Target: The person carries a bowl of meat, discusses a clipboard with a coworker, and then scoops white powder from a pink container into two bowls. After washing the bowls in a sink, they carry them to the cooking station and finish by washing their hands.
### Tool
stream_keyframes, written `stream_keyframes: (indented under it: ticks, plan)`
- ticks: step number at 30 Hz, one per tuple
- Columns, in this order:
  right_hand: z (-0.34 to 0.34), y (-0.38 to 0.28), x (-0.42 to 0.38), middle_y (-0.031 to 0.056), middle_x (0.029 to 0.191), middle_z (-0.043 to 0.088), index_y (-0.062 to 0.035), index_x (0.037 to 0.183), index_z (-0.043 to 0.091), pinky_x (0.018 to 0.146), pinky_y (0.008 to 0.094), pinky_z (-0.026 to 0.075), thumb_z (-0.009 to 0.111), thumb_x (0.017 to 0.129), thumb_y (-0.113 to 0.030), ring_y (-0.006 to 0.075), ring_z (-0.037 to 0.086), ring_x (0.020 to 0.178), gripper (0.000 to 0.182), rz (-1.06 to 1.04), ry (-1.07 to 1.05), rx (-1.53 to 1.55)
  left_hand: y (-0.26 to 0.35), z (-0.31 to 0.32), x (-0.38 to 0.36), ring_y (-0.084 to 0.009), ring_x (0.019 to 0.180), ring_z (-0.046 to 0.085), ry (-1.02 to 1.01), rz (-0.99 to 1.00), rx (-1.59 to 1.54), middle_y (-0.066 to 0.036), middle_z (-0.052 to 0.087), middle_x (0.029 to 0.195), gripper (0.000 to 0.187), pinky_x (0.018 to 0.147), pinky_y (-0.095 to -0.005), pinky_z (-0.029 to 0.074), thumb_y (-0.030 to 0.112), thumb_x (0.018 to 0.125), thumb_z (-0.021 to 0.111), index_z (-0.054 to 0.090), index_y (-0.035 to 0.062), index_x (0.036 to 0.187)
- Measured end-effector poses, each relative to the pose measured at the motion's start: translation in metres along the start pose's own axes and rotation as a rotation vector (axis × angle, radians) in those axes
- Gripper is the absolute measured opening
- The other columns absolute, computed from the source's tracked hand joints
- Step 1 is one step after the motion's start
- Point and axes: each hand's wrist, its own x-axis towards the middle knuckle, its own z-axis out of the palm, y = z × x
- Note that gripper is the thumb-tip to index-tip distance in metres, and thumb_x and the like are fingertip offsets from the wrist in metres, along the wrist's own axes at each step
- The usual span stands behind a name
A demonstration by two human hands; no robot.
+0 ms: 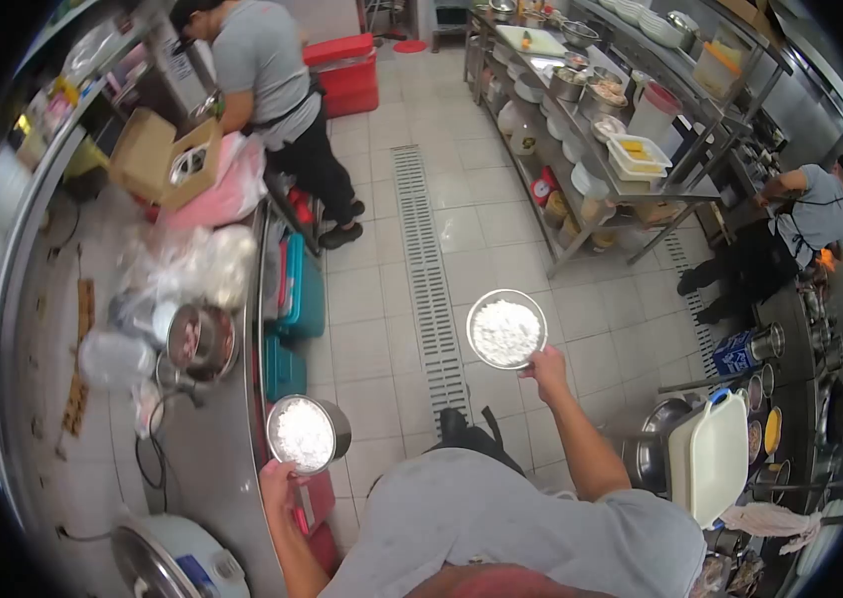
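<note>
My left hand point(280, 480) grips the near rim of a round metal pot point(341, 431), which is filled with a white, powdery or grainy substance point(304, 436). The pot is held beside the edge of the steel counter on the left. Out in front over the tiled floor, my right hand point(546, 371) has its fingers closed on the rim of a shallow metal bowl point(471, 346). Lumpy white powder point(506, 331) fills that bowl. Both vessels are roughly level, well apart from each other.
The steel counter point(204, 448) carries a metal pot point(204, 344), plastic bags and a rice cooker point(177, 563). A co-worker point(267, 80) stands ahead left, another point(805, 219) by a flame at right. A shelving table point(641, 184) stands ahead right; a floor drain point(421, 249) runs between.
</note>
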Motion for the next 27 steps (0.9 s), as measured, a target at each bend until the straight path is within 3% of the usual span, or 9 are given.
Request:
stream_keyframes:
  ticks: [4, 9, 13, 18, 27]
  plan:
    - [-0.043, -0.034, 0.085, 0.0125, 0.084, 0.065, 0.0069, 0.097, 0.06, 0.051, 0.0303, 0.055, 0.052, 0.081, -0.004, 0.0177, 0.062, 0.065, 0.021, -0.014, 0.136, 0.023, 0.043, 0.101, 0.068, -0.0169, 0.063, 0.061, -0.083, -0.023, 0.013, -0.008, 0.061, 0.076, 0.015, 0.058, -0.0354, 0.06, 0.004, 0.08, 0.06, 0.063, -0.0037, 0.092]
    - [-0.044, -0.095, 0.19, 0.0142, 0.087, 0.065, 0.0077, 0.099, 0.058, 0.052, 0.0301, 0.056, 0.05, 0.082, -0.004, 0.0188, 0.063, 0.066, 0.022, -0.065, 0.246, 0.106, 0.108, 0.228, 0.183, -0.0185, 0.061, 0.065, -0.203, 0.04, 0.06, -0.009, 0.064, 0.076, 0.014, 0.056, -0.0353, 0.062, 0.006, 0.081, 0.06, 0.061, -0.0037, 0.091]
    - [-0.022, -0.151, 0.276, 0.0138, 0.089, 0.065, 0.0071, 0.099, 0.058, 0.052, 0.0303, 0.056, 0.05, 0.083, -0.004, 0.0186, 0.063, 0.066, 0.021, -0.077, 0.306, 0.19, 0.163, 0.325, 0.278, -0.0188, 0.06, 0.065, -0.246, 0.066, 0.087, -0.009, 0.062, 0.073, 0.009, 0.056, -0.0345, 0.062, 0.006, 0.081, 0.06, 0.058, -0.0023, 0.083]
    - [0.006, -0.227, 0.378, 0.0132, 0.088, 0.065, 0.006, 0.099, 0.058, 0.052, 0.0302, 0.056, 0.052, 0.082, -0.006, 0.0185, 0.064, 0.066, 0.021, -0.102, 0.366, 0.224, 0.241, 0.444, 0.422, -0.0136, 0.059, 0.058, -0.35, 0.065, 0.116, -0.006, 0.061, 0.075, 0.011, 0.058, -0.0343, 0.06, 0.006, 0.08, 0.057, 0.06, -0.0024, 0.088]
    - [0.067, -0.342, 0.578, 0.0144, 0.092, 0.066, 0.005, 0.1, 0.056, 0.052, 0.0323, 0.056, 0.052, 0.082, -0.006, 0.0198, 0.065, 0.068, 0.022, -0.148, 0.435, 0.27, 0.406, 0.676, 0.641, -0.0171, 0.063, 0.064, -0.483, 0.118, 0.173, -0.008, 0.062, 0.076, 0.012, 0.058, -0.0336, 0.062, 0.007, 0.083, 0.057, 0.06, -0.0033, 0.089]
